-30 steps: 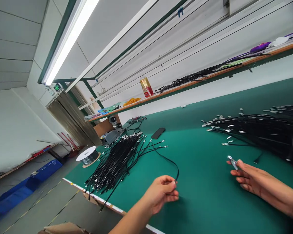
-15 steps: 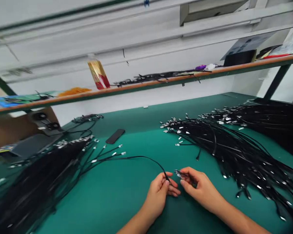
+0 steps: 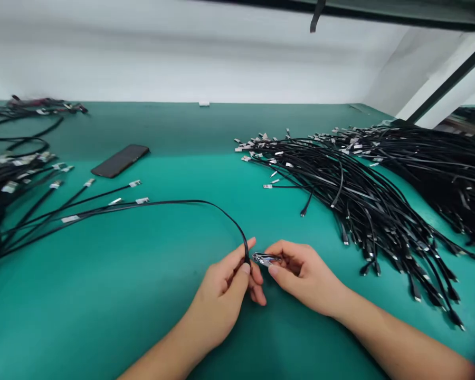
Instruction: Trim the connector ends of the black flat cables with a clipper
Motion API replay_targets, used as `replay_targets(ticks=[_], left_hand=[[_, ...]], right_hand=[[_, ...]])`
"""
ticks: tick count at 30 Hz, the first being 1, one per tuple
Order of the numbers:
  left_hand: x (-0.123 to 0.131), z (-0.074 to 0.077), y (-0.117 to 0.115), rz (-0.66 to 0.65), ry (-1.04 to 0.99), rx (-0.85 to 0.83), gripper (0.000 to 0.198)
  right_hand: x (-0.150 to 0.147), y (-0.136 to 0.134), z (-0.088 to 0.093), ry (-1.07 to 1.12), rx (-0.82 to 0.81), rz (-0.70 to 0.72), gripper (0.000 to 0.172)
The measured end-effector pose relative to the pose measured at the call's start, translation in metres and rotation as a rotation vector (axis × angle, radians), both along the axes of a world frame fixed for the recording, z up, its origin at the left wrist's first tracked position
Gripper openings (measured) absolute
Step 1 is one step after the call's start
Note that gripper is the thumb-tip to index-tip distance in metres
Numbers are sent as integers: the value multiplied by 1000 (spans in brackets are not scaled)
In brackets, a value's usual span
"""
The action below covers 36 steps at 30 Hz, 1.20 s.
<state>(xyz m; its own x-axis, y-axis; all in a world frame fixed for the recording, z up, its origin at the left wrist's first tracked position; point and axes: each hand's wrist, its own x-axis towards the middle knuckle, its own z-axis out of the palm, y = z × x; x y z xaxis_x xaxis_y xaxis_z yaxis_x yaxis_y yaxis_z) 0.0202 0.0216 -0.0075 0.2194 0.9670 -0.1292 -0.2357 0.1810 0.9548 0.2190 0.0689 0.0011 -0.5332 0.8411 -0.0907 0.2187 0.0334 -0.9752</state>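
Note:
My left hand (image 3: 225,287) pinches the end of a black cable (image 3: 190,202) that curves away to the left across the green table (image 3: 150,295). My right hand (image 3: 303,274) grips a small shiny metal clipper-like tool (image 3: 266,259), its tip held right at the cable end between both hands. Both hands rest low on the table near its front middle, fingertips almost touching.
A big heap of black cables with metal ends (image 3: 360,195) spreads over the right half. More black cables (image 3: 19,184) fan out at the left. A dark phone (image 3: 120,160) lies flat at the back left. A white wall runs behind.
The view has swung down and right from the room to the table. My right hand has come in from the right and brought the tool to the cable end in my left hand.

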Motion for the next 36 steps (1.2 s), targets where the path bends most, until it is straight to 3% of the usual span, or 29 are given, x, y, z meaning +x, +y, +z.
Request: replay_targets(ticks=[8, 23, 32, 36], left_hand=[[0, 6, 2, -43, 21, -8, 51], [0, 8, 0, -7, 64, -1, 49], [0, 9, 0, -40, 162, 14, 51], [0, 9, 0, -64, 199, 44, 50]], right_hand=[[0, -1, 5, -7, -65, -14, 24], [1, -4, 8, -16, -90, -2, 31], [1, -1, 12, -90, -55, 1, 17], [2, 0, 16, -134, -16, 6, 19]])
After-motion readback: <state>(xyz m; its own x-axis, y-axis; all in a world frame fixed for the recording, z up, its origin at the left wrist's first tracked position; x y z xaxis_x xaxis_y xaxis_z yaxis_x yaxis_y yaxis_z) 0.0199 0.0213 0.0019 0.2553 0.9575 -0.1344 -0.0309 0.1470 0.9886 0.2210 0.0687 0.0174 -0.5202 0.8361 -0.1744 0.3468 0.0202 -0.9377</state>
